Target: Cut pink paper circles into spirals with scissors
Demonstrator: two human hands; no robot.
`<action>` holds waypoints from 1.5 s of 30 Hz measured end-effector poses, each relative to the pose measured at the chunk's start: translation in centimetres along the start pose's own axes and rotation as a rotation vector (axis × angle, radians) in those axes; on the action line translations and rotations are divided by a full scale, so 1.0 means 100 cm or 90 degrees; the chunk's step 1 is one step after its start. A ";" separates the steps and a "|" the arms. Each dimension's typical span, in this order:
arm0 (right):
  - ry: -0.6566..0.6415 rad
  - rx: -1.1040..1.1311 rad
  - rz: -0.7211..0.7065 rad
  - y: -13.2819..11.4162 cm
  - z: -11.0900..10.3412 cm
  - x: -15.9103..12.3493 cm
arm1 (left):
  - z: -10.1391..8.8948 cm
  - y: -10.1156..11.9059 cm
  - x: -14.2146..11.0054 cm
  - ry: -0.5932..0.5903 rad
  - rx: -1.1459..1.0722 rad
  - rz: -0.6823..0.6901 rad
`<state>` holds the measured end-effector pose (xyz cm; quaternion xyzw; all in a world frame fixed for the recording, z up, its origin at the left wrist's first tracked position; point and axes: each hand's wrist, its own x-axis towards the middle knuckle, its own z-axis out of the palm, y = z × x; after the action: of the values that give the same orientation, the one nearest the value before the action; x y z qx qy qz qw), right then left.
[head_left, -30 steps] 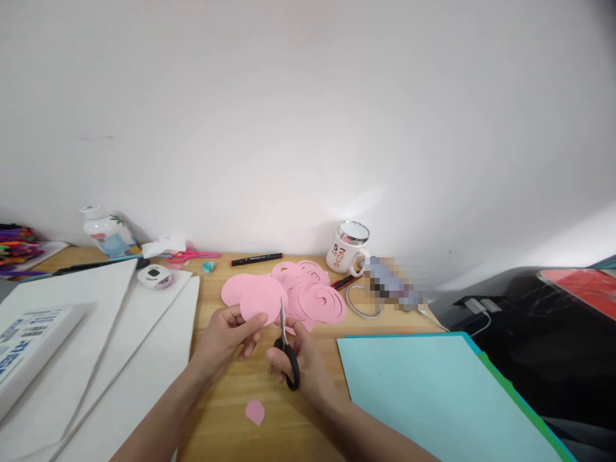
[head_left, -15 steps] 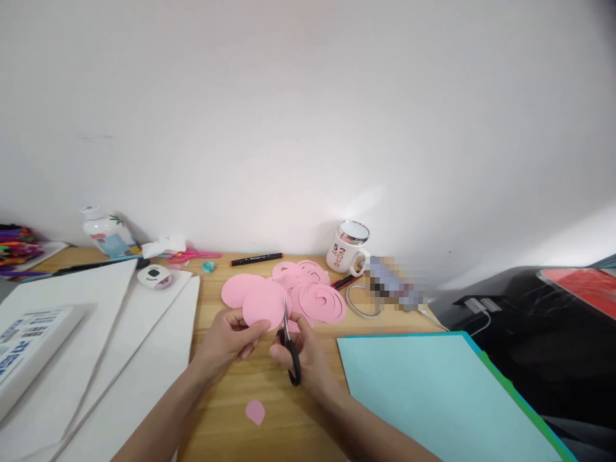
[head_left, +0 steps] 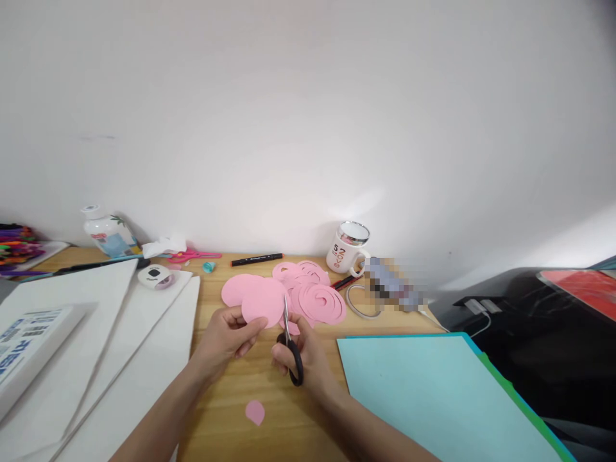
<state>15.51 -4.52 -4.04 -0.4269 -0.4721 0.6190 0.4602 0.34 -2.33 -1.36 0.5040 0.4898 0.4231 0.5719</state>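
Note:
My left hand (head_left: 234,333) pinches the lower left edge of a round pink paper disc (head_left: 262,301), thumb on top. In my right hand (head_left: 301,353) are black-handled scissors (head_left: 294,362), their blades pointing away from me along the disc's right edge. Whether the blades are fully closed I cannot tell. Behind the disc on the left lies another pink paper circle (head_left: 235,289). Several pink paper spirals (head_left: 322,301) are heaped to the right, just beyond my right hand. A small pink teardrop-shaped scrap (head_left: 255,412) rests on the wooden table nearer to me.
White sheets (head_left: 158,346) and a boxed pack (head_left: 33,346) cover the left side. Light-blue sheets (head_left: 433,385) lie at right. Along the wall stand a white mug (head_left: 344,253) and a bottle (head_left: 110,234), with a black marker (head_left: 257,260) and pink scissors (head_left: 195,256) between them.
The scissors have tilted slightly, their handle shifting a little right and down. The pink disc has moved marginally left in my left hand.

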 end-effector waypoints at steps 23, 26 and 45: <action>-0.029 0.101 -0.005 0.000 0.000 -0.002 | 0.001 -0.001 -0.001 -0.013 -0.006 -0.010; -0.028 0.094 -0.001 -0.001 -0.001 -0.001 | 0.002 0.001 -0.002 -0.011 -0.006 -0.007; -0.003 0.012 0.015 -0.002 0.000 -0.002 | 0.003 0.007 -0.001 0.031 -0.031 -0.012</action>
<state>15.55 -4.70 -3.85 -0.4265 -0.4623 0.6297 0.4560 0.61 -2.44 -0.69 0.4749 0.4979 0.4418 0.5756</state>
